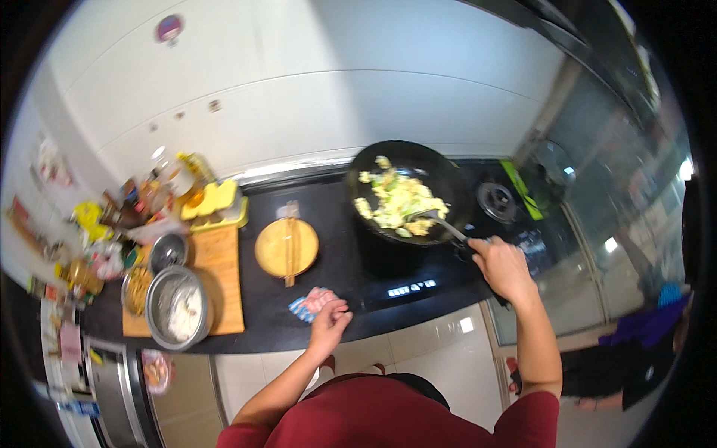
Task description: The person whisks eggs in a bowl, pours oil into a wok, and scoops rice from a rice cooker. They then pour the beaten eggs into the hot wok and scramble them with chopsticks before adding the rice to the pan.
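Note:
My right hand [502, 267] is closed round the dark handle of a metal spatula [450, 227]. The spatula's blade rests among yellow-and-green food pieces [399, 198], which look like scrambled egg with chopped greens. They lie in a black wok [426, 158] on the dark cooktop. By the counter's front edge, my left hand [330, 322] has its fingers curled together at the side of a pink-and-blue cloth [314, 302]. Whether those fingers pinch the cloth is too small to tell. A pair of chopsticks [291, 250] lies across a round yellow bowl [270, 246] left of the wok.
At left, a wooden board [226, 284] carries a metal pot [153, 313] with white contents, a dark bowl [169, 251] and a bowl of yellowish food [137, 290]. Behind stand bottles [179, 179] and a yellow seasoning box [216, 200]. A second burner [498, 203] sits right of the wok.

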`<state>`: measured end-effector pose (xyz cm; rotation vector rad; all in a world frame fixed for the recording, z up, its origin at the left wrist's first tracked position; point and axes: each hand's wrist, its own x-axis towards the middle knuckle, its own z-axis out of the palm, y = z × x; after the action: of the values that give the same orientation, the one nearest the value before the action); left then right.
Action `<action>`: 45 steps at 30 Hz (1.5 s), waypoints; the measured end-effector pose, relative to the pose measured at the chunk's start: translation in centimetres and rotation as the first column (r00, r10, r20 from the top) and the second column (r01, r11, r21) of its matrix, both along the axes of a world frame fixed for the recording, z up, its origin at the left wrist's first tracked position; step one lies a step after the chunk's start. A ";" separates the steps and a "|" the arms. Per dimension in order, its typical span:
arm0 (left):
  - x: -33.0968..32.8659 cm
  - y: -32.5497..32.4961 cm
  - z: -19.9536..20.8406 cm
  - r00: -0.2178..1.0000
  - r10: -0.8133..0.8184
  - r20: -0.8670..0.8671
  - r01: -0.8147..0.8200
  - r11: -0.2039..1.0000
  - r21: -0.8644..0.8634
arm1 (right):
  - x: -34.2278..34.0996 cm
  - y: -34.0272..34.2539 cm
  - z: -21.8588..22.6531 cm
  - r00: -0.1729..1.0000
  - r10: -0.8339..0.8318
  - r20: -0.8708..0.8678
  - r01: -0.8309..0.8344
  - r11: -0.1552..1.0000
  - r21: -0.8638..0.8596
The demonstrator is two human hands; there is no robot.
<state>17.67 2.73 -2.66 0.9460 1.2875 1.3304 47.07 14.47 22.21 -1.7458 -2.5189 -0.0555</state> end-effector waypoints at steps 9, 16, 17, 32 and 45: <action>-1.2 -3.1 1.4 0.978 0.176 -0.111 -0.179 0.984 -0.016 | -4.1 -1.4 -1.8 0.986 0.143 -0.087 -0.097 0.912 0.399; -8.3 -9.2 2.5 0.576 0.804 0.149 -0.807 0.588 -0.057 | -12.8 -2.9 -5.9 0.643 0.489 -0.589 -0.452 0.864 0.224; -10.3 -10.2 2.1 0.472 0.853 0.224 -0.856 0.504 -0.115 | -14.2 -3.5 -7.3 0.619 0.509 -0.598 -0.489 0.846 0.214; -28.4 -18.8 0.0 0.172 0.958 0.229 -0.903 0.246 -0.351 | -37.0 -10.4 -22.8 0.627 0.273 -0.729 -0.593 0.775 -0.220; -32.7 -22.6 0.6 0.284 0.899 0.333 -0.831 0.404 -0.383 | -56.2 -0.1 -31.1 0.703 0.176 -0.689 -0.416 0.888 -0.197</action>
<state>-15.00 -19.92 -2.10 -0.4058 1.4756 2.1015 -9.16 14.38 -8.90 -1.0884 -2.2799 0.9073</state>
